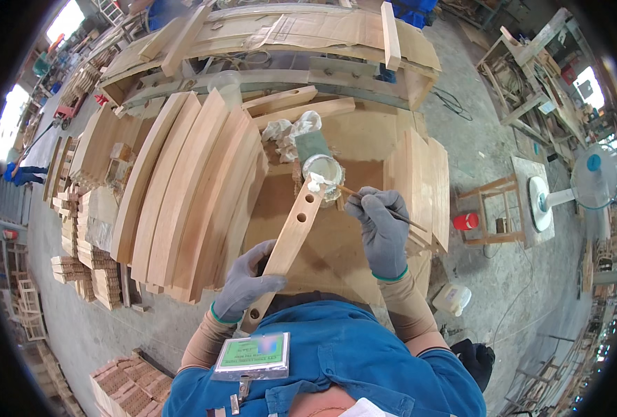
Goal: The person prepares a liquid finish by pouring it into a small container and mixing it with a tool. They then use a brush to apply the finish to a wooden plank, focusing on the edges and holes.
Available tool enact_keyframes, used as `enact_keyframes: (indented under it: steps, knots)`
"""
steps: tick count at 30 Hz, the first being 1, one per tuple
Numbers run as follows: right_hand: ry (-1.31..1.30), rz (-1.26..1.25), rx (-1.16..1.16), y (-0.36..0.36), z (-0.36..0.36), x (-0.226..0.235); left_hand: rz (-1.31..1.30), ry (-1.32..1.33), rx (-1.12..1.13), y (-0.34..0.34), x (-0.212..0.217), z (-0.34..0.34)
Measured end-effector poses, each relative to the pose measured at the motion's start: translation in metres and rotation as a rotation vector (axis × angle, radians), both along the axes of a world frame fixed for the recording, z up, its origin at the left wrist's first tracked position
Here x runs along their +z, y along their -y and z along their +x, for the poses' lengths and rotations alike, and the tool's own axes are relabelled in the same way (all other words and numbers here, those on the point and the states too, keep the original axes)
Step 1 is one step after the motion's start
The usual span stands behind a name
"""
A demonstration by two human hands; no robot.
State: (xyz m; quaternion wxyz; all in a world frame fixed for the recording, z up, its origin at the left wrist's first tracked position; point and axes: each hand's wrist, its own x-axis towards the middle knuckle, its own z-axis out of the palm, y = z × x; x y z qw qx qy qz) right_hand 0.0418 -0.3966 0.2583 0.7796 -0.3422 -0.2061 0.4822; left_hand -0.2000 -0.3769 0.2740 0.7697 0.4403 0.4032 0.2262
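The left hand (247,281), gloved grey, grips a wooden slat (289,240) near its lower end, slanting it up over the worktop (364,139). The right hand (381,229) pinches a thin stick (364,198), its tip at the slat's far end beside a glue pot (324,170). Curved boards (183,187) lie stacked left, crumpled rags (291,132) beyond the pot.

Only label I can spot is a rectangular green-and-white badge (253,354) in a clear holder, clipped on the blue shirt (364,361).
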Motion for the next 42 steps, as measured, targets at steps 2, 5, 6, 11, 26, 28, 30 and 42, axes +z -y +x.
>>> enact_keyframes:
  steps: [2, 5, 6, 11, 26, 28, 30, 42]
  knots:
    - [-0.025, 0.030, 0.043, 0.003, 0.002, 0.001, 0.014, 0.013, 0.003, 0.002, 0.001, -0.001]
    - [-0.098, 0.049, 0.053, 0.005, 0.002, 0.002, 0.008, 0.037, -0.010, 0.004, 0.003, -0.002]
    - [-0.092, 0.059, 0.062, 0.005, 0.002, 0.002, 0.011, 0.045, -0.009, 0.005, 0.004, -0.002]
    - [-0.087, 0.096, 0.105, 0.011, -0.002, 0.005, 0.024, 0.024, -0.009, 0.007, 0.005, -0.003]
    - [-0.006, -0.093, 0.121, 0.016, -0.010, 0.041, -0.021, -0.035, 0.055, 0.009, 0.005, 0.000]
    - [0.306, -0.067, 0.166, 0.007, 0.006, 0.065, 0.033, -0.077, 0.041, 0.009, 0.003, -0.001]
    - [0.560, -0.069, 0.231, -0.001, 0.014, 0.085, 0.082, -0.119, 0.026, 0.009, 0.001, -0.002]
    - [1.006, -0.108, 0.452, -0.024, 0.011, 0.111, 0.150, -0.147, 0.022, 0.009, -0.004, 0.001]
